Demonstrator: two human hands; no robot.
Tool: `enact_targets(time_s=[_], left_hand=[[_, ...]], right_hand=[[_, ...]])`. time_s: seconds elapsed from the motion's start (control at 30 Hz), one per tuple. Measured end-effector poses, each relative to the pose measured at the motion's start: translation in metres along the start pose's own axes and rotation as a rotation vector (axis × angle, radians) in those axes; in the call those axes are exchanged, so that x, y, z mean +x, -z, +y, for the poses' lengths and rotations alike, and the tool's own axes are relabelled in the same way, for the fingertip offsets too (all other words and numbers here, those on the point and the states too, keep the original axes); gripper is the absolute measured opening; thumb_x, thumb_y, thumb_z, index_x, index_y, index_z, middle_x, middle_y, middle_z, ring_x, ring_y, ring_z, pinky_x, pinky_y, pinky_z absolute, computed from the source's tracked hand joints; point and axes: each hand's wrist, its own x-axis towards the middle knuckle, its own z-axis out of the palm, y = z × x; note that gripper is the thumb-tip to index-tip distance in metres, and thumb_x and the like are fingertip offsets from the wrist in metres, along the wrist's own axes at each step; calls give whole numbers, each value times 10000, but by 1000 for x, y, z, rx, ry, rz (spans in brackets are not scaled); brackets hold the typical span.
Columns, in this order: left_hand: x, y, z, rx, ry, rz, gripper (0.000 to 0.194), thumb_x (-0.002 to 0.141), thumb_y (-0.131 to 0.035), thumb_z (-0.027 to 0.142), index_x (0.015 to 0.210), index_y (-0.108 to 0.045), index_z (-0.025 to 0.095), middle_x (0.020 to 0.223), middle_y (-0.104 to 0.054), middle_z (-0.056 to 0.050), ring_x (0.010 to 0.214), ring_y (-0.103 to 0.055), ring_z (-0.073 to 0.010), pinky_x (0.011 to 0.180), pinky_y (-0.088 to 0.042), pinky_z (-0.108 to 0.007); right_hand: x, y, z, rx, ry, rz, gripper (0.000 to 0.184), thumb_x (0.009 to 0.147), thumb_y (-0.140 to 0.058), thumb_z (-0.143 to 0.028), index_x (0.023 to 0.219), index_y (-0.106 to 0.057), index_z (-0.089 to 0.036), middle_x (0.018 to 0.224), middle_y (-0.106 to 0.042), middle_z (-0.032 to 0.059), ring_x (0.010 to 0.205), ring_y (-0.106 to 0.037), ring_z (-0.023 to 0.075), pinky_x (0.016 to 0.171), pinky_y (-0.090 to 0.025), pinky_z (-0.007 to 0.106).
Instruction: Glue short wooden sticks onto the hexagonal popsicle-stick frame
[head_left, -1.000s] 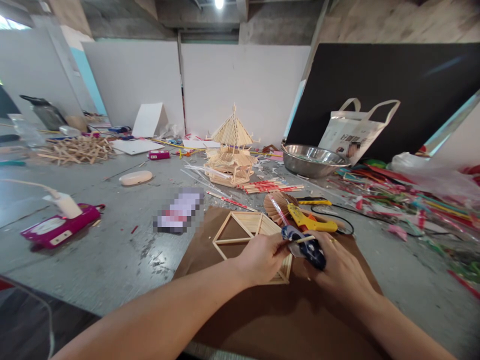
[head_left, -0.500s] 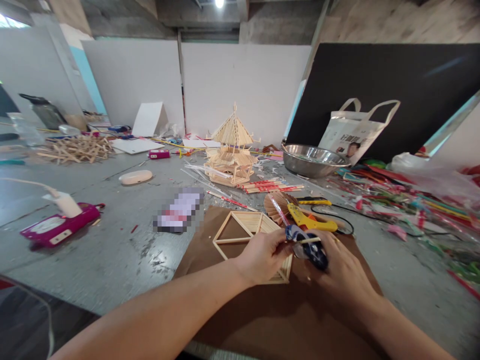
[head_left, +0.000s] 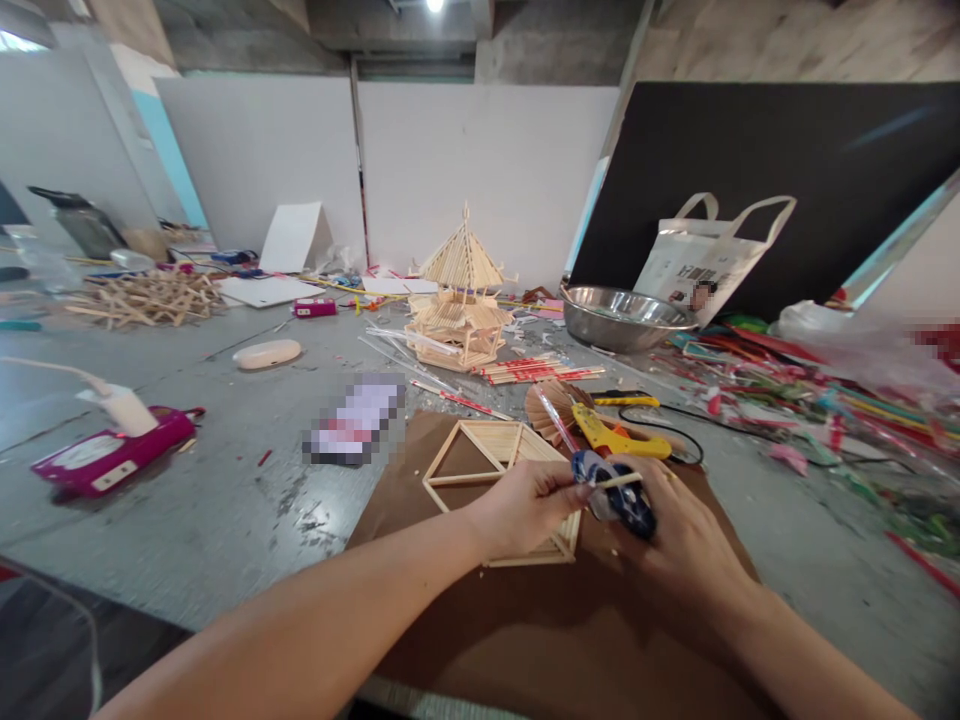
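Observation:
My left hand [head_left: 525, 508] is closed in a pinch on a thin wooden stick [head_left: 616, 482], just above a flat wooden stick frame [head_left: 491, 457] lying on a brown sheet [head_left: 540, 620]. My right hand [head_left: 675, 540] is wrapped round a dark blue patterned tool [head_left: 619, 497], whose head meets the stick's far end. Both hands hover at the frame's near right corner.
A yellow glue gun [head_left: 615, 438] with a black cord lies just beyond the hands. Farther back stand a wooden stick pavilion model [head_left: 459, 300], a steel bowl [head_left: 622, 318] and a white bag [head_left: 705, 255]. Coloured scraps litter the right; a magenta box [head_left: 105, 458] sits left.
Both hands hold nearly still; the left hand's pinch on the stick has shifted slightly toward the tool. The view has drifted a little.

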Motion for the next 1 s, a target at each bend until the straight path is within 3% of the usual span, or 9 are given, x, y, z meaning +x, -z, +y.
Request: enact_targets(time_s=[0.2,0.47,0.77,0.9,1.0], left_hand=[[1,5,0,-239,177,-136,401,684,-475,519,594,-416,133,418,-233,93,366,-167,-17,367,-116,-182],[0,6,-1,-340,294,-148,396,638,-550,494,558,-391,140,385,-247,107,334,-152,-6,352,-96,-183],[1,6,3,-212,228,-95,370,663,-522,490,602,-445,132,398,-223,101,356,-173,-17,361,-132,-176],[2,3,5,-41,77,-38,269,748,-458,364,651,-508,118,498,-396,49,503,-372,-53,499,-311,-167],[0,1,6,160,-7,26,212,784,-398,265,740,-542,115,651,-511,6,636,-448,-87,624,-360,-192]], right_hand=[[0,3,-3,10,32,-58,376,643,-479,-239,1005,-390,-195,959,-555,89,868,-529,217,730,-410,323],[-1,2,-2,-49,20,-107,349,634,-474,-229,973,-409,-179,884,-579,76,788,-552,200,672,-412,295],[0,6,-3,-87,-41,-177,235,640,-446,-223,875,-449,-212,703,-594,21,627,-561,177,519,-369,253],[1,7,-3,-78,-75,-192,195,637,-446,-231,831,-455,-226,672,-593,3,597,-562,168,505,-359,244],[1,6,-4,-72,-99,-201,177,640,-451,-243,816,-458,-222,681,-599,3,595,-564,169,499,-354,243]])
